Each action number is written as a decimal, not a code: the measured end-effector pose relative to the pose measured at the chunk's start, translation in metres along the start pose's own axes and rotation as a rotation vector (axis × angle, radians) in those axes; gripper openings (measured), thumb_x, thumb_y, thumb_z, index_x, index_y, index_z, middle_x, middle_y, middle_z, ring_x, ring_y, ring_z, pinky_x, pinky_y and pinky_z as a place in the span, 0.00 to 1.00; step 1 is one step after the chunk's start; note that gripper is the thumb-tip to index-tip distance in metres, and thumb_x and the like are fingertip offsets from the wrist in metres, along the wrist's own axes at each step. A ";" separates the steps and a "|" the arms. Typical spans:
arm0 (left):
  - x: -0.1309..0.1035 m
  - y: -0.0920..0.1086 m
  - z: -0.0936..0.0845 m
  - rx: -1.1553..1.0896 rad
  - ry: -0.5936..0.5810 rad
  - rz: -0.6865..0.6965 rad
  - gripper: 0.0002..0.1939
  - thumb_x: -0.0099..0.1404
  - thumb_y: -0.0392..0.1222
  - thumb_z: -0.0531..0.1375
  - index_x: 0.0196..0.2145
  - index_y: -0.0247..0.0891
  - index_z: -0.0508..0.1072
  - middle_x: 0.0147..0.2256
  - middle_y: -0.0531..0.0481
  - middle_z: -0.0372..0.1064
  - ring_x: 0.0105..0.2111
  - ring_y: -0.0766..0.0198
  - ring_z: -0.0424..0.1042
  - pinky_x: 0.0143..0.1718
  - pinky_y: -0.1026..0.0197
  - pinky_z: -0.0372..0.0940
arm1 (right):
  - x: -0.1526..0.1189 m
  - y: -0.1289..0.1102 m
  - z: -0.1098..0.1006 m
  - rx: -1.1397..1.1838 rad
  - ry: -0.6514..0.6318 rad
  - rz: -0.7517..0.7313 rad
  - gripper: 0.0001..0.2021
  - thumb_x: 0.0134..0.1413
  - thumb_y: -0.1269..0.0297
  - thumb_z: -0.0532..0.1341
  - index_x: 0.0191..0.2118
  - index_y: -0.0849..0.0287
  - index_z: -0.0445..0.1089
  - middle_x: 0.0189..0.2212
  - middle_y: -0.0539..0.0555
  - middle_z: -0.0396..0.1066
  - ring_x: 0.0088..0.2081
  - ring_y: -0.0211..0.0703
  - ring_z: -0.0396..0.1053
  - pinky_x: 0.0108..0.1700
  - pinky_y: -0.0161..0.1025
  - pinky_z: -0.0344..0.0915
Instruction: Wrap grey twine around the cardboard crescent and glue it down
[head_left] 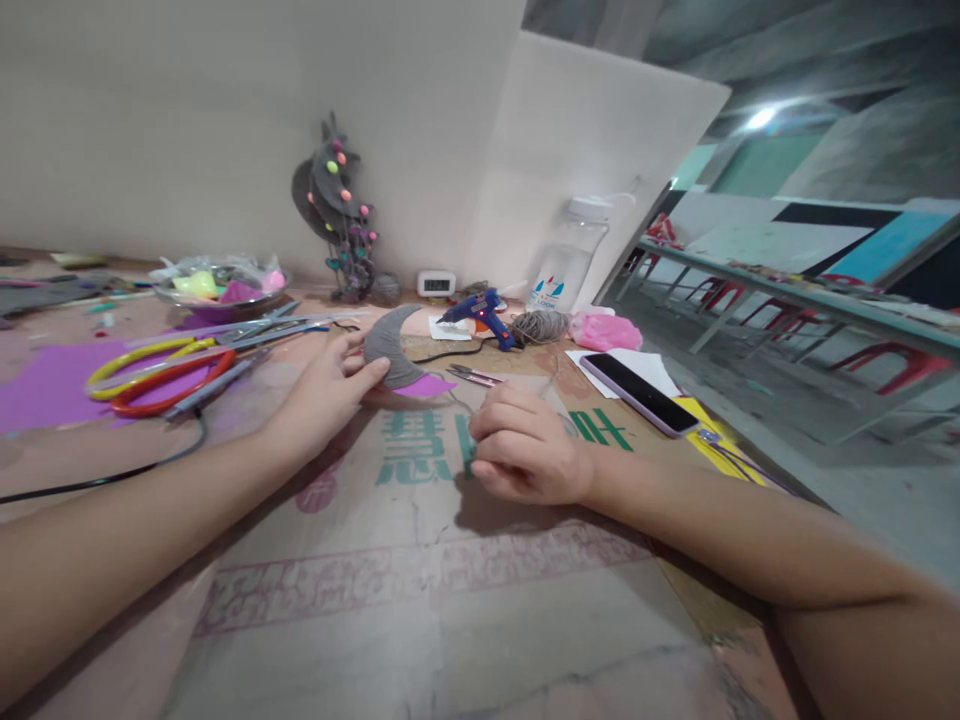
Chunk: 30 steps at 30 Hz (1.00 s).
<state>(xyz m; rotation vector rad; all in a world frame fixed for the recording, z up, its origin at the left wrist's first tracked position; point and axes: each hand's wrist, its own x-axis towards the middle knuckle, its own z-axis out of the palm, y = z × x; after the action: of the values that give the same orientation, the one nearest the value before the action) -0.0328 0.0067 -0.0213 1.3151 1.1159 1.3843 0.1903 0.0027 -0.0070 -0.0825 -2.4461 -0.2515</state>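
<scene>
A crescent moon shape (pixel 394 345) wrapped in grey yarn stands tilted over the cardboard. My left hand (pixel 341 385) grips its left edge, thumb in front and fingers behind. From its lower end a thin strand of grey yarn (pixel 459 402) runs toward my right hand (pixel 525 445), whose fingers are curled closed around it; the strand's far part is hidden by the fingers. Behind the crescent's lower end lies a purple felt piece (pixel 426 385). Small thread snips (pixel 474 375) rest just beyond my right hand. Farther back is a ball of grey yarn (pixel 540 327).
A blue glue gun (pixel 484 315), a small digital clock (pixel 436 284) and a water bottle (pixel 568 260) stand near the wall. Scissors (pixel 172 375) and a bowl of felt (pixel 217 290) are at left. A phone (pixel 637 393) lies at right. A decorated moon ornament (pixel 334 200) leans at the back.
</scene>
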 end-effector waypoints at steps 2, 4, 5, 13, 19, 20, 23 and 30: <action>0.000 -0.001 -0.001 0.006 -0.004 0.000 0.22 0.58 0.39 0.60 0.51 0.35 0.64 0.39 0.45 0.75 0.37 0.58 0.75 0.43 0.54 0.68 | 0.000 0.002 0.001 0.011 0.008 0.000 0.11 0.57 0.64 0.54 0.24 0.58 0.60 0.24 0.52 0.66 0.29 0.38 0.61 0.34 0.39 0.58; 0.000 -0.002 -0.002 0.001 -0.009 -0.002 0.23 0.58 0.39 0.60 0.51 0.35 0.64 0.38 0.45 0.75 0.37 0.58 0.75 0.42 0.53 0.68 | 0.000 0.006 0.003 0.018 -0.009 0.051 0.11 0.57 0.64 0.55 0.24 0.58 0.60 0.24 0.52 0.66 0.29 0.38 0.61 0.34 0.39 0.59; 0.000 -0.003 -0.002 -0.004 -0.014 -0.003 0.23 0.58 0.39 0.60 0.51 0.35 0.64 0.38 0.45 0.75 0.37 0.58 0.75 0.42 0.53 0.68 | -0.001 0.008 0.005 0.027 -0.011 0.103 0.10 0.57 0.65 0.55 0.26 0.59 0.62 0.24 0.52 0.67 0.30 0.39 0.62 0.35 0.39 0.59; -0.003 0.000 0.003 0.023 -0.064 0.002 0.24 0.58 0.41 0.60 0.52 0.38 0.63 0.39 0.44 0.74 0.36 0.56 0.75 0.38 0.52 0.70 | -0.005 0.027 0.022 0.303 0.046 0.734 0.18 0.56 0.67 0.55 0.53 0.58 0.58 0.46 0.57 0.67 0.29 0.34 0.63 0.35 0.36 0.65; -0.003 -0.001 0.003 0.040 -0.120 0.008 0.25 0.58 0.43 0.60 0.53 0.38 0.61 0.40 0.45 0.74 0.35 0.55 0.75 0.37 0.52 0.70 | -0.004 0.028 0.023 0.512 -0.048 0.836 0.22 0.56 0.65 0.55 0.57 0.56 0.56 0.46 0.54 0.69 0.25 0.31 0.59 0.31 0.33 0.62; -0.003 -0.001 0.003 0.036 -0.142 0.012 0.24 0.58 0.43 0.60 0.52 0.38 0.62 0.40 0.45 0.74 0.36 0.56 0.75 0.37 0.52 0.70 | -0.004 0.028 0.023 0.542 -0.077 0.841 0.23 0.56 0.64 0.55 0.57 0.56 0.55 0.45 0.54 0.69 0.25 0.31 0.59 0.31 0.33 0.62; -0.004 -0.001 0.003 0.027 -0.205 0.022 0.18 0.58 0.42 0.60 0.46 0.38 0.65 0.39 0.47 0.74 0.37 0.57 0.74 0.38 0.56 0.69 | -0.004 0.030 0.025 0.605 -0.151 0.864 0.23 0.55 0.63 0.56 0.56 0.58 0.58 0.36 0.52 0.69 0.26 0.31 0.61 0.30 0.32 0.61; -0.005 0.000 0.006 0.040 -0.184 0.013 0.17 0.56 0.42 0.61 0.44 0.39 0.66 0.37 0.48 0.75 0.36 0.57 0.75 0.39 0.55 0.69 | -0.005 0.034 0.028 0.493 -0.191 0.963 0.10 0.53 0.59 0.58 0.33 0.61 0.70 0.22 0.47 0.64 0.24 0.32 0.59 0.26 0.30 0.55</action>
<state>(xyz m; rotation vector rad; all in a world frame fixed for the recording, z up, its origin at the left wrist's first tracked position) -0.0269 0.0020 -0.0224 1.4496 1.0163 1.2279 0.1806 0.0412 -0.0259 -1.0511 -2.2794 0.7982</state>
